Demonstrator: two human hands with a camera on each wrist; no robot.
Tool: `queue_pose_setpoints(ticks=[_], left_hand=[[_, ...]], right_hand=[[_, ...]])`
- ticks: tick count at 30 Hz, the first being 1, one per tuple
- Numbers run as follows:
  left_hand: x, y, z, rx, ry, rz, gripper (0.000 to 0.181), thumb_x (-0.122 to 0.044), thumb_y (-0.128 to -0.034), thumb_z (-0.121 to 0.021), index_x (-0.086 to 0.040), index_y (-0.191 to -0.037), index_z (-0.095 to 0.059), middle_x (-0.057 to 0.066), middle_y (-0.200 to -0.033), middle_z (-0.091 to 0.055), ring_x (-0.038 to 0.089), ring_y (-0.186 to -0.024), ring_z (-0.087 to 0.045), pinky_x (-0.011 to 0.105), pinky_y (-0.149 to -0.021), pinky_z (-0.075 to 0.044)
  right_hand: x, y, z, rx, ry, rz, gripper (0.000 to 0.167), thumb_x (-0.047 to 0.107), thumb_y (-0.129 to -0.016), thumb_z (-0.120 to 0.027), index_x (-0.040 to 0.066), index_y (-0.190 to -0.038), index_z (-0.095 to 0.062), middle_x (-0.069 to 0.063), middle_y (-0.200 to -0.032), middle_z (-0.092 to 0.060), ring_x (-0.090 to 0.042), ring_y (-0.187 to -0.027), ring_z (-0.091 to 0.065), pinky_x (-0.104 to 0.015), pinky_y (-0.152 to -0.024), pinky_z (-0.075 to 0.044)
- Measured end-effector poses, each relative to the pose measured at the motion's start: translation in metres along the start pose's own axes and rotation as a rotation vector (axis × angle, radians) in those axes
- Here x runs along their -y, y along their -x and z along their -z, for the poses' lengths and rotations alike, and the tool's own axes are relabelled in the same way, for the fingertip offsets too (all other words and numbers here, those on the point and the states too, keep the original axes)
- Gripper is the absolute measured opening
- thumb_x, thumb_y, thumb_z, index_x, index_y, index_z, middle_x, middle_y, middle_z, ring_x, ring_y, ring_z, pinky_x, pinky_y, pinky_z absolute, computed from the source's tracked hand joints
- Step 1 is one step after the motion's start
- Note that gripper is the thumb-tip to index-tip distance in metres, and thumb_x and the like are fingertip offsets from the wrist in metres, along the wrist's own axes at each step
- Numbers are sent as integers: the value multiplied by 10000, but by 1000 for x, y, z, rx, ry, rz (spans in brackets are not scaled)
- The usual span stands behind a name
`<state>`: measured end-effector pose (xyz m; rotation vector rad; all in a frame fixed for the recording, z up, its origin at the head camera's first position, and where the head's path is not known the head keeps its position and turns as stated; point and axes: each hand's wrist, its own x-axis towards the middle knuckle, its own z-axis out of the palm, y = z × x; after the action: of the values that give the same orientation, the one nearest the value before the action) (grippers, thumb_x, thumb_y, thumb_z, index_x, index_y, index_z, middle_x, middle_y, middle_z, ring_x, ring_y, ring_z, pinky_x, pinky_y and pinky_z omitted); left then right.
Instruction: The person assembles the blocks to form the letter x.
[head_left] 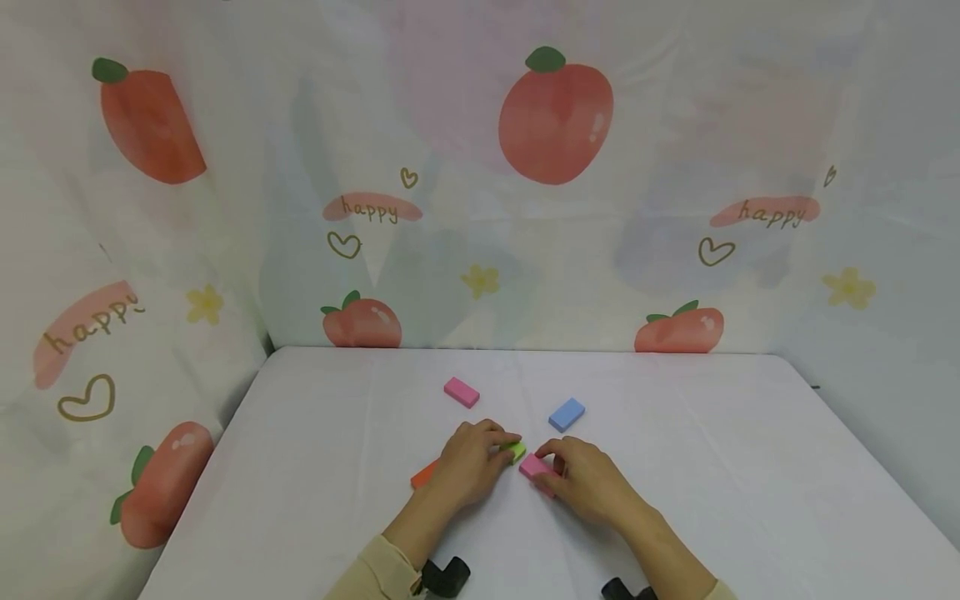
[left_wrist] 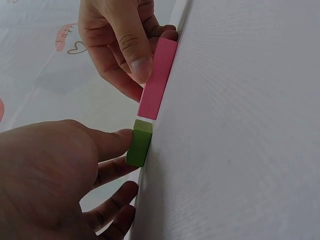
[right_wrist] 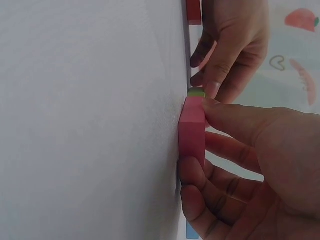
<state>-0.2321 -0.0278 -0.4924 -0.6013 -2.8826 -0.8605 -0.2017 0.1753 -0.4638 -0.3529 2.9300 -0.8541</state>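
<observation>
In the head view my left hand (head_left: pixel 471 463) pinches a small green block (head_left: pixel 517 451) between thumb and finger on the white table. Just right of it, my right hand (head_left: pixel 591 479) grips a pink block (head_left: pixel 534 468) by its sides. The left wrist view shows the green block (left_wrist: pixel 139 145) lined up with the end of the pink block (left_wrist: pixel 159 80), a narrow gap between them. From the right wrist, the pink block (right_wrist: pixel 192 137) stands in front and hides most of the green block (right_wrist: pixel 196 92).
An orange block (head_left: pixel 423 475) lies partly hidden behind my left wrist. Farther back on the white table (head_left: pixel 360 417) are another pink block (head_left: pixel 461 392) and a blue block (head_left: pixel 566 415). A printed cloth wall (head_left: pixel 450 292) stands behind the table's far edge.
</observation>
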Motion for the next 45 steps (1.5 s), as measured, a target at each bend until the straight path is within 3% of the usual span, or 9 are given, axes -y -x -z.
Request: queue_pose_setpoints(ticks=[45], left_hand=[[1, 0, -1, 8, 7, -3, 275, -269, -979, -724, -302, -1248, -768, -86, -1184, -715, 165, -1035, -585, 298, -847, -473]], right_hand=[[-2, -8, -3, 22, -34, -8, 236, 255, -886, -824, 173, -1093, -749, 46, -745, -553, -111, -680, -495, -255, -587, -385]])
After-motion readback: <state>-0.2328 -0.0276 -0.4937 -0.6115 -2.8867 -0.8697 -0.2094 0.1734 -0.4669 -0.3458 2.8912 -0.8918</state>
